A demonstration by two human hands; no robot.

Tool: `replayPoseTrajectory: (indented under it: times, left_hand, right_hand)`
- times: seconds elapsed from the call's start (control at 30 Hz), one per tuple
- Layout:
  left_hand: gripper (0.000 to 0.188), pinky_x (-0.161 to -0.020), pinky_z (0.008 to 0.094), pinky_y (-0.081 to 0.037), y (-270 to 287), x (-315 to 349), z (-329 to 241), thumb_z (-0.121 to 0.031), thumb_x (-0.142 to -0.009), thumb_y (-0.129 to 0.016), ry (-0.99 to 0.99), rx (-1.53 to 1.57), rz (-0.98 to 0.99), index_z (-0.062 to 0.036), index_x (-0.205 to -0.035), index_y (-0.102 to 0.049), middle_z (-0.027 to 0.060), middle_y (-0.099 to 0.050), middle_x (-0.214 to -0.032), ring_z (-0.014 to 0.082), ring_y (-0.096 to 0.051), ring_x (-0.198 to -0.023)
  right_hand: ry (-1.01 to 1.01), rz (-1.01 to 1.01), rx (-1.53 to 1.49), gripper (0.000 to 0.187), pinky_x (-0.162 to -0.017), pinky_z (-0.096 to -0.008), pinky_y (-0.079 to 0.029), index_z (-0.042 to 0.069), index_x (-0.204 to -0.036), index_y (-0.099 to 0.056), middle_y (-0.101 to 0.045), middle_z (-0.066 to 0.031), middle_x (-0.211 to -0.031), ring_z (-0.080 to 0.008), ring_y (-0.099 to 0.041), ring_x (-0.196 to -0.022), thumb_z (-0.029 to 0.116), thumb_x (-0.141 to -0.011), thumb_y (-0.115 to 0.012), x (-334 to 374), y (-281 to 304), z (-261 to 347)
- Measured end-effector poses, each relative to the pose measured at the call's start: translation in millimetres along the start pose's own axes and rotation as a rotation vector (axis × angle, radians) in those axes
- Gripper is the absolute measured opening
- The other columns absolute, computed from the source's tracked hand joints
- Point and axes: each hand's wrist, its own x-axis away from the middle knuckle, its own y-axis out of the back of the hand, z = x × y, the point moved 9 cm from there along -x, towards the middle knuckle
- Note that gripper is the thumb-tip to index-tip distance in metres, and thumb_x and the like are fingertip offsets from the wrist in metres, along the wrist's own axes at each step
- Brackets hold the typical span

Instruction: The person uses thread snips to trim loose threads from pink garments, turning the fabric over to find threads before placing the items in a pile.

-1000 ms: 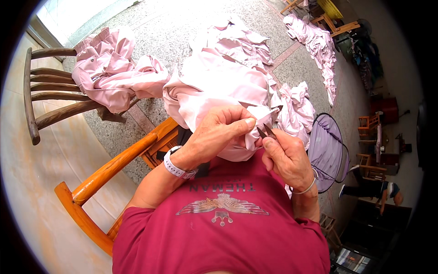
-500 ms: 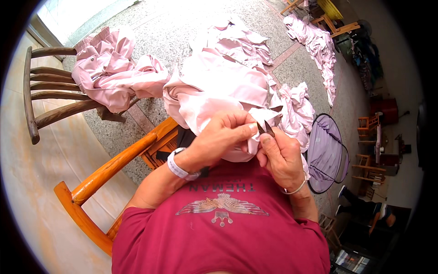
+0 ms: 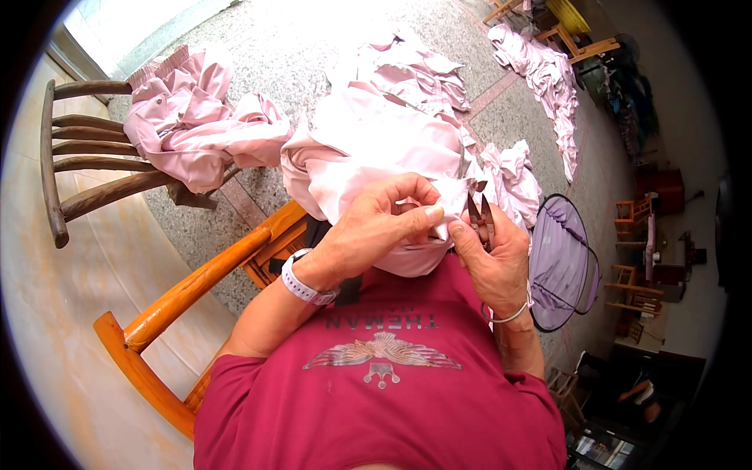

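A pale pink garment (image 3: 376,141) lies bunched over my lap and spreads away from me. My left hand (image 3: 388,215) pinches a fold of it between thumb and fingers, with a white watch on that wrist. Close by on the right, my right hand (image 3: 501,262) is closed around small dark thread snips (image 3: 480,219). Their two pointed blades stand apart and point away from me, beside the pinched fold. Whether a thread lies at the fold is too small to tell.
Another pink garment (image 3: 196,133) hangs over a wooden chair (image 3: 94,164) at the left. An orange wooden armrest (image 3: 196,282) runs beside my left arm. On the right stands a purple mesh basket (image 3: 558,262); farther off lies more pink cloth (image 3: 540,78). A person (image 3: 642,392) is at the far right.
My right hand has drawn the snips a little to the right, away from my left fingertips. The left hand still pinches the cloth. The person at far right has changed posture.
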Motion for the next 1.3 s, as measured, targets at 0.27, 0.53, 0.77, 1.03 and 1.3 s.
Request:
replayPoseTrajectory:
  times: [0.27,0.53,0.77,1.03,1.3]
  left_hand:
    - [0.015,-0.068,0.0195,-0.048,-4.5,1.5,-7.9,-0.019,-0.097,-0.063,-0.062,-0.025,0.035,-0.0049,-0.102,-0.06,-0.0035,-0.06,-0.087,0.0023,-0.055,-0.074]
    - [0.017,-0.074,0.0212,-0.051,-10.5,2.8,-6.8,-0.019,-0.097,-0.063,-0.059,-0.013,0.11,-0.0038,-0.104,-0.059,-0.0014,-0.063,-0.094,0.0043,-0.059,-0.083]
    - [0.018,-0.079,0.023,-0.053,-9.3,2.4,-4.1,-0.019,-0.098,-0.061,-0.059,-0.056,0.127,-0.0033,-0.106,-0.059,0.0003,-0.064,-0.097,0.0066,-0.062,-0.088]
    - [0.018,-0.077,0.0228,-0.052,-9.6,2.3,-4.5,-0.018,-0.098,-0.061,-0.077,-0.067,0.139,-0.0024,-0.106,-0.06,0.0007,-0.064,-0.096,0.0065,-0.062,-0.087]
    - [0.018,-0.076,0.0226,-0.052,-11.9,2.5,-7.6,-0.018,-0.098,-0.062,-0.097,-0.066,0.15,-0.0018,-0.106,-0.061,0.0006,-0.064,-0.095,0.0063,-0.061,-0.085]
  right_hand:
    - [-0.003,0.158,0.164,0.019,-0.047,-0.0272,-0.038,0.0,-0.091,-0.058,-0.052,-0.001,-0.056,-0.0075,-0.047,-0.051,0.014,-0.103,-0.051,9.1,0.3,24.3]
    - [-0.043,0.217,0.206,0.015,-0.046,-0.0299,-0.039,-0.001,-0.096,-0.06,-0.051,-0.0041,-0.054,-0.0098,-0.048,-0.048,0.012,-0.1,-0.053,12.5,-0.1,21.0]
    - [-0.034,0.247,0.223,0.013,-0.048,-0.0337,-0.041,-0.001,-0.1,-0.061,-0.053,-0.0115,-0.057,-0.0163,-0.053,-0.048,0.01,-0.098,-0.055,12.0,-0.7,19.0]
    - [-0.014,0.255,0.263,0.014,-0.049,-0.0369,-0.042,-0.001,-0.102,-0.061,-0.053,-0.018,-0.06,-0.0269,-0.055,-0.049,0.011,-0.097,-0.057,12.1,-0.4,20.9]
    - [0.011,0.281,0.3,0.014,-0.05,-0.0396,-0.042,-0.001,-0.102,-0.061,-0.053,-0.0206,-0.061,-0.035,-0.056,-0.052,0.012,-0.097,-0.057,11.1,-1.0,23.0]
